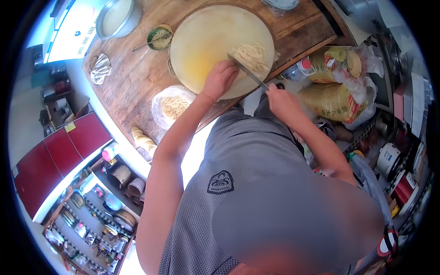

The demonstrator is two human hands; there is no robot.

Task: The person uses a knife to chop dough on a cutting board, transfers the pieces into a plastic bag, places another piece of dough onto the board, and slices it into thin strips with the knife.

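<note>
My right hand (281,101) is closed round the handle of a kitchen knife (247,72). Its blade slants across a large round cutting board (197,32), beside a pile of thin pale strips (253,57). My left hand (222,79) rests on the board near the blade's far end, on the opposite side from most of the strips. Its fingers are bent and held together; whatever lies under them is hidden. A yellowish wet patch marks the board next to this hand.
The wooden table (133,87) also bears a green bowl (160,37) with chopped food and a spoon, a bag of crumbly pieces (173,106), a white cloth (101,68) and a metal pot (118,18). Full sacks (332,98) stand on the floor at right.
</note>
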